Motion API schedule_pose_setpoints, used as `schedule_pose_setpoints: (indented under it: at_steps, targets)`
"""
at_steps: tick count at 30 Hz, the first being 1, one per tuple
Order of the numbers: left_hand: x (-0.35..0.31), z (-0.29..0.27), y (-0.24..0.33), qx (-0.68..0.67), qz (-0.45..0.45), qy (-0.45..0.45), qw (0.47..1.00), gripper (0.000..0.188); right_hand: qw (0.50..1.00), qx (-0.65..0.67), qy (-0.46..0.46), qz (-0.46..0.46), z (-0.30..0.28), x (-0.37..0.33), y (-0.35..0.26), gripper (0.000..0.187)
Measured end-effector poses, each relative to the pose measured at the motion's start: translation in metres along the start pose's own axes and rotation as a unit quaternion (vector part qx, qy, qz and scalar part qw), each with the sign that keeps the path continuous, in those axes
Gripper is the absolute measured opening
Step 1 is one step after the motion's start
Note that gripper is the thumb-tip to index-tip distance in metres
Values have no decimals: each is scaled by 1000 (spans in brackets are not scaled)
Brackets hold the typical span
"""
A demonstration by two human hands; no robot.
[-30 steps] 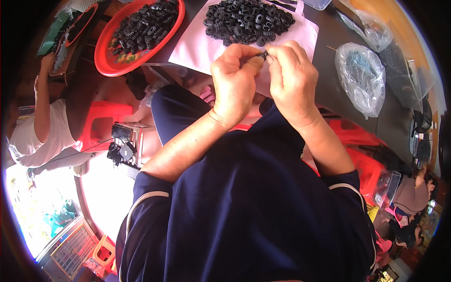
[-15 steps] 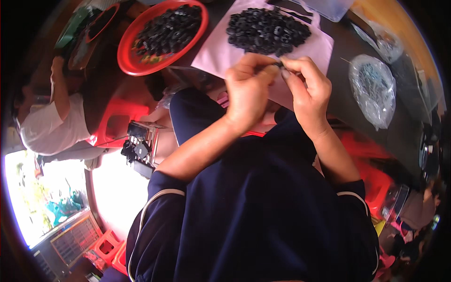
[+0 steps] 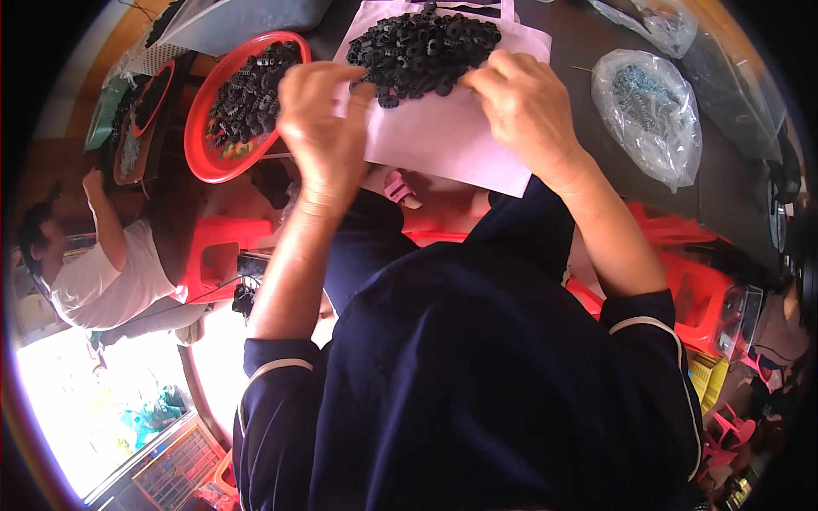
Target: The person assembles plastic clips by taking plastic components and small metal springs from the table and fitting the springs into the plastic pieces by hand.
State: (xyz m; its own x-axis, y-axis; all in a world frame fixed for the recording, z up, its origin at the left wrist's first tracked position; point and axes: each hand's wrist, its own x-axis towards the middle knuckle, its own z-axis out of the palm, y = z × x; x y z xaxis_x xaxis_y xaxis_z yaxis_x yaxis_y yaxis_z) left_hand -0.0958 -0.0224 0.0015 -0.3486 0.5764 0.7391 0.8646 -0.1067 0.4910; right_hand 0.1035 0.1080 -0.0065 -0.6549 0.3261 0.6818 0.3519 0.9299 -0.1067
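Observation:
A heap of small black plastic pieces (image 3: 417, 51) lies on a pink cloth bag (image 3: 452, 132) with handles, spread on the dark table. My left hand (image 3: 324, 128) hovers between the heap and a red tray (image 3: 198, 136), its thumb and forefinger apart. It is blurred by motion and I see nothing between its fingers. At the heap's right edge is my right hand (image 3: 528, 111), with thumb and forefinger drawn together; whatever they pinch is hidden. More black pieces (image 3: 256, 94) fill the red tray at the left.
A clear plastic bag (image 3: 648, 119) of small bluish-grey parts lies on the table (image 3: 588, 183) at the right. A translucent bin (image 3: 247, 25) stands at the back left. Red stools (image 3: 694, 298) are beside and below the table. A person in a white shirt (image 3: 111, 277) sits at the left.
My hands have come apart from fingertip contact around a small dark piece. The left went left toward the tray, the right to the heap's edge. The whole view has shifted too.

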Motion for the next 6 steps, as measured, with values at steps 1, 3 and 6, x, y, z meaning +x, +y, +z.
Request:
schedule_pose_setpoints:
  at_steps: [1, 3, 6]
  targets:
    - [-4, 10, 7, 1, 1, -20, 1000, 19, 999, -30, -24, -21, 2, -1, 0, 9]
    - [-3, 24, 17, -9, 23, -38, 999, 17, 998, -24, -51, -11, 3, -5, 1, 10]
    - [13, 38, 26, 48, 81, -52, 994, 14, 994, -51, -91, 20, -1, -6, 14, 15]
